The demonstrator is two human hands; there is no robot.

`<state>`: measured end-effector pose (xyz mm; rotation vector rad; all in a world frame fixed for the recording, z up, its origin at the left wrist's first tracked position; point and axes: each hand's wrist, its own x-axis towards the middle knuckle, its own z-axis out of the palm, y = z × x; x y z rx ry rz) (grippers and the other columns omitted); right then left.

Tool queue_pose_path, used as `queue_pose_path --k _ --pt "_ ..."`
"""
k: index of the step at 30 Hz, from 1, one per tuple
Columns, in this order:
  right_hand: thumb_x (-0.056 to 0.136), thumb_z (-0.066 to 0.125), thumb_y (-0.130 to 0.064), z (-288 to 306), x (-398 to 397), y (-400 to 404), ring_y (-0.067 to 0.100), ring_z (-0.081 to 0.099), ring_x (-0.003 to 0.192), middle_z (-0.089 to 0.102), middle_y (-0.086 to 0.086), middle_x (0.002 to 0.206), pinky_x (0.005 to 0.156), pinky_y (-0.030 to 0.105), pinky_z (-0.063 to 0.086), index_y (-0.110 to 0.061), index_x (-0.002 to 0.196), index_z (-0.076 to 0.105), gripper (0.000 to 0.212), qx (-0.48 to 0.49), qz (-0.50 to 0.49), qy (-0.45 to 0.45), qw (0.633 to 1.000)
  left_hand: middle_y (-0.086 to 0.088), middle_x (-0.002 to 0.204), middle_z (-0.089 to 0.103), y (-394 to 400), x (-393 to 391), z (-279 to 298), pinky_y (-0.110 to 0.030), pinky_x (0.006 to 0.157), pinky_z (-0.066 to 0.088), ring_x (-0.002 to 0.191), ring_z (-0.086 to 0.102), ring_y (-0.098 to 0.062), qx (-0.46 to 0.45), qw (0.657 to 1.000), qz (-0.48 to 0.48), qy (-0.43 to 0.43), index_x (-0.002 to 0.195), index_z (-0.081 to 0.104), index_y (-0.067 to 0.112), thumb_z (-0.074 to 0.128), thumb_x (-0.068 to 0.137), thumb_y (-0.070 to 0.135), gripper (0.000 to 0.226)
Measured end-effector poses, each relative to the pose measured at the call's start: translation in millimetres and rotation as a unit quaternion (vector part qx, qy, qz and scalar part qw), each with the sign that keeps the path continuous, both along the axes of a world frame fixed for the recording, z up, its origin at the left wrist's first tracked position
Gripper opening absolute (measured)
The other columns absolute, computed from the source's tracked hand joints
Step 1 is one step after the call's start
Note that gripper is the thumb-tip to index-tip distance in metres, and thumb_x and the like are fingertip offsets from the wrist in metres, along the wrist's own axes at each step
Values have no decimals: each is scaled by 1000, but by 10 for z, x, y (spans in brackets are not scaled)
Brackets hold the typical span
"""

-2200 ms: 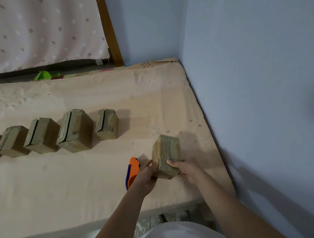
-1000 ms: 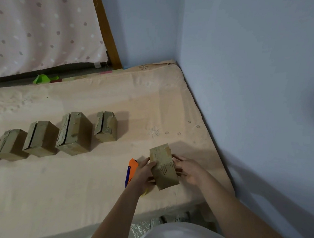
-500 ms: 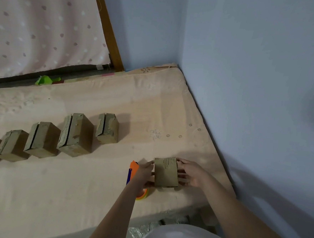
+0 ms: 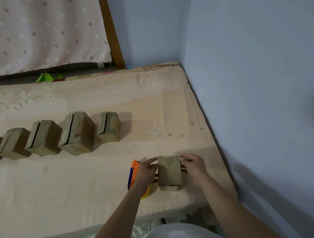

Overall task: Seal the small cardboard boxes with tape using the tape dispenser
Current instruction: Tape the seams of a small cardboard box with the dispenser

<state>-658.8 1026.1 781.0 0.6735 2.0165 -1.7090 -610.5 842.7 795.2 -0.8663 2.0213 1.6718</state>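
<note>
A small cardboard box lies on the mattress near its front right edge. My left hand grips its left side and my right hand grips its right side, with the thumb at the far top corner. The orange and blue tape dispenser lies just left of the box, largely hidden under my left hand and wrist, with a bit of yellow roll showing below. Several more small boxes stand in a row further left, the nearest one with its flaps showing a slit.
The peach mattress fills the view, its right side against a blue wall. A dotted curtain and wooden post stand behind. A green scrap lies at the far edge.
The box went from raised and tilted between my hands to lying flat on the mattress. Both hands stayed on its sides.
</note>
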Motion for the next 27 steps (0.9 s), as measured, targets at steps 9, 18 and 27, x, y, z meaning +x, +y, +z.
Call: queue_pose_path --k 9,18,27 --pt "88 74 -14 -132 105 3 18 69 91 74 0 96 88 41 59 -18 98 75 10 60 6 36 998 -2 98 72 -33 27 -71 -37 65 62 89 72 -25 56 997 50 -14 123 65 22 52 102 13 26" --pt "87 75 -13 -117 112 -10 14 72 82 77 -5 84 85 35 60 -16 92 80 8 75 18 65 995 -2 94 74 -17 46 -55 -38 63 61 82 73 -22 84 994 67 -12 121 63 22 53 101 10 25" --pt "88 75 -13 -79 -37 49 19 74 84 77 2 90 82 37 62 -17 94 80 9 25 25 35 999 -5 109 71 -107 2 -30 -44 70 61 85 73 -35 160 982 91 -38 118 68 16 54 102 25 23"
